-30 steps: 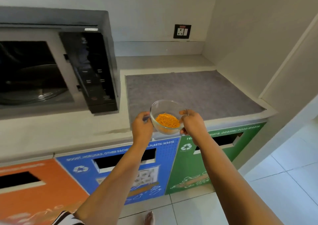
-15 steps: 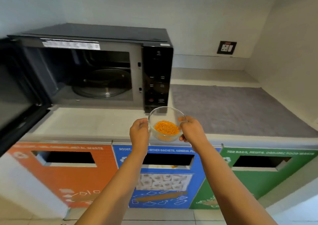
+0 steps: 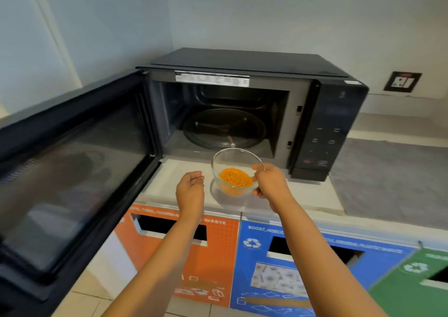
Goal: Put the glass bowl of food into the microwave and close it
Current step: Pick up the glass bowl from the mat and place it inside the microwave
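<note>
A clear glass bowl point(image 3: 234, 171) with orange shredded food hangs just above the counter, right in front of the microwave's cavity. My right hand point(image 3: 270, 183) grips its right rim. My left hand point(image 3: 190, 190) hovers a little to the left of the bowl, apart from it, fingers loosely curled and holding nothing. The black microwave point(image 3: 334, 122) stands on the counter with its door point(image 3: 72, 171) swung wide open to the left. Inside lies the round glass turntable point(image 3: 224, 130), bare.
The pale counter point(image 3: 184, 171) runs along the wall, with a grey mat point(image 3: 388, 176) to the right of the microwave. Below are orange point(image 3: 213, 256), blue point(image 3: 291, 268) and green point(image 3: 417, 290) waste bins with slots. A wall socket point(image 3: 402, 82) sits at the back right.
My left hand has come off the bowl; only the right hand holds it. The view has swung left, so the bowl is now in front of the open microwave cavity.
</note>
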A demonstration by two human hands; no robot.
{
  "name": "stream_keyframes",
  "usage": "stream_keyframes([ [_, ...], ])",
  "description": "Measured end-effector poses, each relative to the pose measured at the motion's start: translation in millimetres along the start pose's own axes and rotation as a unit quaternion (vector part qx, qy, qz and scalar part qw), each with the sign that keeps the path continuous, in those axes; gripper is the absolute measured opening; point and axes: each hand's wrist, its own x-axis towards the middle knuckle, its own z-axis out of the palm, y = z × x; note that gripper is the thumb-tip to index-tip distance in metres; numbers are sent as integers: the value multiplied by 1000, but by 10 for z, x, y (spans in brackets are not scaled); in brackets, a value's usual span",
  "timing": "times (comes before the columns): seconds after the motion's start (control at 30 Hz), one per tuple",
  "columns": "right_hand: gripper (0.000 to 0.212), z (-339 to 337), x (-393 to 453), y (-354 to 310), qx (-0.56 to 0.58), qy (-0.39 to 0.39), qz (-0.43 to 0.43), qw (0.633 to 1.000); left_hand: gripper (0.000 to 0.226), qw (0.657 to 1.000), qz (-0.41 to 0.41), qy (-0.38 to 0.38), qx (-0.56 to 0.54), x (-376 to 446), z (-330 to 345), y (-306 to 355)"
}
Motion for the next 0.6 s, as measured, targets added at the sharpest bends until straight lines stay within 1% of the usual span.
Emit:
stream_keyframes([
  [0.07,25,177,91,-92,12,3,-5,1000,19,1000,7,4,0,181,-118,33],
  [0.2,18,324,309,-234,25,19,3,999,18,1000,7,4,6,436,-172,50],
  [0.4,22,386,850,-377,41,47,13,998,16,1000,13,-10,-8,761,2,16],
  [0.6,23,401,1464,-490,77,59,26,995,18,998,63,-12,-29,1137,217,75],
])
